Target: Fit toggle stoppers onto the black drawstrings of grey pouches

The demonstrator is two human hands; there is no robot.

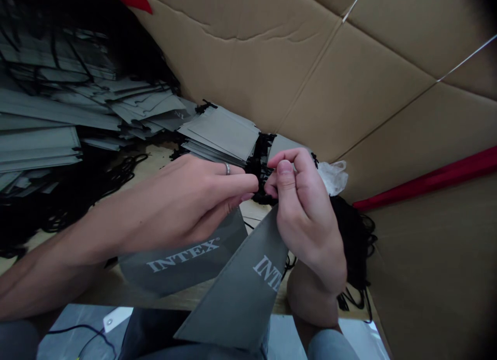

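Note:
My left hand, with a ring on one finger, is closed in a pinch near the middle of the view. Whatever lies between its fingertips is hidden. Just across from it, my right hand has its fingers curled and the thumb pressed on them. A grey fabric pouch with white INTEX lettering hangs tilted from that hand, its lower end over the table edge. Beneath my left hand is a second grey INTEX pouch; whether that hand touches it, I cannot tell. Black cords show behind my fingertips.
Behind my hands sits a neat stack of grey pouches with black cords. A large loose heap of pouches fills the left. Crumpled clear plastic and black cords lie at right. A cardboard wall encloses the back.

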